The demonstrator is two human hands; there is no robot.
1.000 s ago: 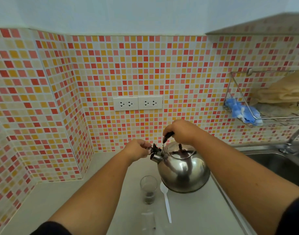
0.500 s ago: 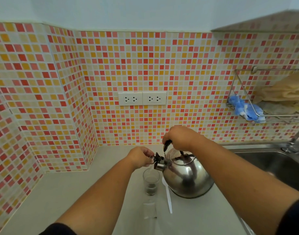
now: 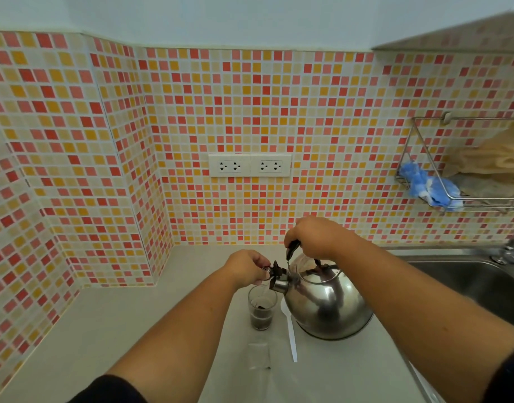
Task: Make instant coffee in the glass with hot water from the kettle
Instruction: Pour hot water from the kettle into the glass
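Note:
A steel kettle (image 3: 325,303) hangs tilted to the left, its spout over a small clear glass (image 3: 262,308) on the pale counter. Dark coffee liquid fills the lower part of the glass, and a thin stream runs from the spout into it. My right hand (image 3: 314,237) grips the kettle's black top handle. My left hand (image 3: 247,267) pinches the black spout cap and holds it lifted. A white plastic spoon (image 3: 290,333) lies on the counter between glass and kettle.
A clear empty sachet (image 3: 259,356) lies in front of the glass. The steel sink (image 3: 465,274) and tap (image 3: 511,248) sit at the right. A wire wall rack (image 3: 453,199) holds blue and beige cloths. Two sockets (image 3: 250,165) sit on the tiled wall.
The kettle has come down and tipped left until its spout is over the glass, and water now runs into it. The dark liquid in the glass has risen.

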